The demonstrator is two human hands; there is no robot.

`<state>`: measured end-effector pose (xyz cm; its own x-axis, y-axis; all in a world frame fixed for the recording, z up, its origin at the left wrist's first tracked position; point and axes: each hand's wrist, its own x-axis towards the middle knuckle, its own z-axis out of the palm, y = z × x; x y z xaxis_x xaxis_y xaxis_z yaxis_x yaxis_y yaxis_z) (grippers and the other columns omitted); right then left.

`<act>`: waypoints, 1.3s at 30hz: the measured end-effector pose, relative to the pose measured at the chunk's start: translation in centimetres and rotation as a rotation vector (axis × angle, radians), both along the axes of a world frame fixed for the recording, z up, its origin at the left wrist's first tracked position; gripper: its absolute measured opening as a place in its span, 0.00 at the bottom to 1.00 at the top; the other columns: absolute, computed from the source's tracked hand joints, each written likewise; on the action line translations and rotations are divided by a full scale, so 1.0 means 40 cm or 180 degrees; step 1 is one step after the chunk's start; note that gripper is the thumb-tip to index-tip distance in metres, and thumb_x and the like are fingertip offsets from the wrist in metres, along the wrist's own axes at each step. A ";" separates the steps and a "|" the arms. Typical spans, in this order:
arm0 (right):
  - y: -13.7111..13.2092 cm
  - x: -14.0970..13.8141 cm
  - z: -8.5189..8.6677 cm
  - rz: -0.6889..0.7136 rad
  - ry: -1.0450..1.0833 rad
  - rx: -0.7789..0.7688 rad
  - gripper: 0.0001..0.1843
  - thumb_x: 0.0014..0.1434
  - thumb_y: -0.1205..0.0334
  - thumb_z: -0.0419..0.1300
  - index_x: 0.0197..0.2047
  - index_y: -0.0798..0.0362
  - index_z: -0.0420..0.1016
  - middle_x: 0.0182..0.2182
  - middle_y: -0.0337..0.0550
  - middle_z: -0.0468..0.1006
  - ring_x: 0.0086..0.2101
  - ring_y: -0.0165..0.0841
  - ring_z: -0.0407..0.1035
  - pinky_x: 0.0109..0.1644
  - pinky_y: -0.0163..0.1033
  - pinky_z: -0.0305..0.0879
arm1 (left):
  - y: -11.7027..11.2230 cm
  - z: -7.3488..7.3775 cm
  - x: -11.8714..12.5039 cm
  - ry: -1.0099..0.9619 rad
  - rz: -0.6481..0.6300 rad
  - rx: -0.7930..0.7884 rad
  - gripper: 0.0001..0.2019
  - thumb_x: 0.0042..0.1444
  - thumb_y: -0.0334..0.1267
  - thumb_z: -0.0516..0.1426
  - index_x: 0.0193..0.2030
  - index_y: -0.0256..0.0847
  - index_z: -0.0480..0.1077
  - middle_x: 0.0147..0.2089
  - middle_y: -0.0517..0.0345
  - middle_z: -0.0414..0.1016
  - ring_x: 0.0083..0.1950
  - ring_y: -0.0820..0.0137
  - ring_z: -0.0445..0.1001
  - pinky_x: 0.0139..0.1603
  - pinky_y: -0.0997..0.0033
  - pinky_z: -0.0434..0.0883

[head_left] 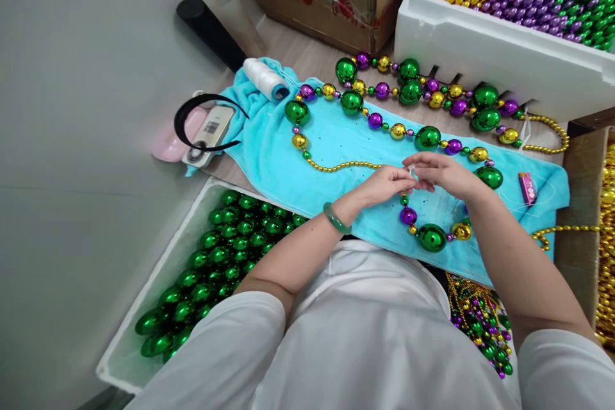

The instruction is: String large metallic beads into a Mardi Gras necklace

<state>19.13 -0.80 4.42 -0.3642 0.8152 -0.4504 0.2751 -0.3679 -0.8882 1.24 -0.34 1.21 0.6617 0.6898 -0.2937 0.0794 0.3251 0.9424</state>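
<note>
A bead necklace (428, 137) of large green, purple and gold beads loops over a turquoise towel (269, 160). Its thin gold-bead stretch leads into my left hand (387, 184), whose fingers are pinched together at the end of the strand. My right hand (444, 174) meets it fingertip to fingertip, fingers bent and closed. A small white strip (412, 169) pokes out between the two hands; its exact hold is partly hidden by the fingers. Green, purple and gold beads hang just below the hands on the towel.
Another bead necklace (410, 91) lies behind, by a white foam box (480, 45) of sorted beads. At left are a thread spool (265, 79), a black headband (180, 122) and a foam box (158, 256) of green beads. A pink packet (527, 188) rests at right, near a cardboard box (576, 186).
</note>
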 end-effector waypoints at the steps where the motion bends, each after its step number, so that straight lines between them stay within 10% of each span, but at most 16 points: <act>1: -0.003 0.005 -0.008 0.0058 0.0155 -0.0129 0.21 0.50 0.57 0.63 0.48 0.53 0.73 0.26 0.40 0.75 0.26 0.31 0.67 0.25 0.35 0.59 | 0.001 -0.006 -0.003 -0.0064 -0.0004 -0.0071 0.07 0.55 0.29 0.57 0.33 0.33 0.78 0.29 0.56 0.76 0.28 0.78 0.69 0.33 0.76 0.65; 8: -0.038 0.021 -0.014 -0.0019 -0.1307 0.0124 0.08 0.50 0.58 0.62 0.29 0.55 0.75 0.20 0.38 0.72 0.23 0.29 0.64 0.28 0.35 0.58 | -0.011 -0.037 -0.012 0.0106 0.0702 -0.0514 0.07 0.54 0.30 0.59 0.36 0.33 0.78 0.30 0.55 0.77 0.29 0.77 0.70 0.33 0.75 0.66; 17: -0.144 -0.031 0.019 0.0365 -0.1990 0.0913 0.11 0.58 0.58 0.55 0.37 0.51 0.79 0.24 0.39 0.77 0.24 0.31 0.65 0.31 0.36 0.56 | -0.021 -0.019 0.006 0.0168 0.0890 -0.0763 0.05 0.51 0.27 0.60 0.34 0.32 0.77 0.28 0.55 0.77 0.26 0.79 0.69 0.33 0.76 0.67; 20: -0.145 -0.028 0.020 0.0592 -0.1819 0.0909 0.11 0.57 0.59 0.56 0.38 0.49 0.81 0.31 0.42 0.81 0.28 0.33 0.68 0.34 0.37 0.58 | -0.022 -0.029 0.003 0.0241 0.0785 -0.0358 0.06 0.48 0.28 0.62 0.35 0.33 0.78 0.28 0.57 0.77 0.27 0.78 0.69 0.33 0.76 0.67; 23: -0.106 0.000 0.000 -0.0196 -0.1688 0.0883 0.11 0.56 0.58 0.57 0.35 0.52 0.80 0.31 0.45 0.80 0.30 0.33 0.68 0.36 0.38 0.60 | -0.031 -0.047 -0.003 0.0416 0.0676 0.0481 0.09 0.51 0.32 0.61 0.40 0.37 0.79 0.30 0.57 0.79 0.30 0.75 0.72 0.35 0.74 0.68; 29: -0.034 0.019 -0.056 -0.0361 -0.0531 -0.0519 0.12 0.48 0.58 0.63 0.34 0.57 0.78 0.18 0.36 0.69 0.18 0.24 0.54 0.22 0.33 0.49 | -0.056 -0.071 -0.011 0.0672 0.0469 0.2197 0.13 0.57 0.32 0.58 0.48 0.46 0.78 0.44 0.56 0.81 0.44 0.69 0.78 0.49 0.68 0.71; 39: -0.038 0.002 -0.082 0.0049 -0.0293 -0.0791 0.16 0.42 0.57 0.67 0.35 0.57 0.78 0.16 0.32 0.67 0.16 0.22 0.54 0.19 0.32 0.45 | -0.058 -0.079 -0.006 0.0576 0.0840 0.2026 0.11 0.58 0.34 0.58 0.46 0.42 0.78 0.46 0.54 0.81 0.46 0.69 0.79 0.49 0.70 0.74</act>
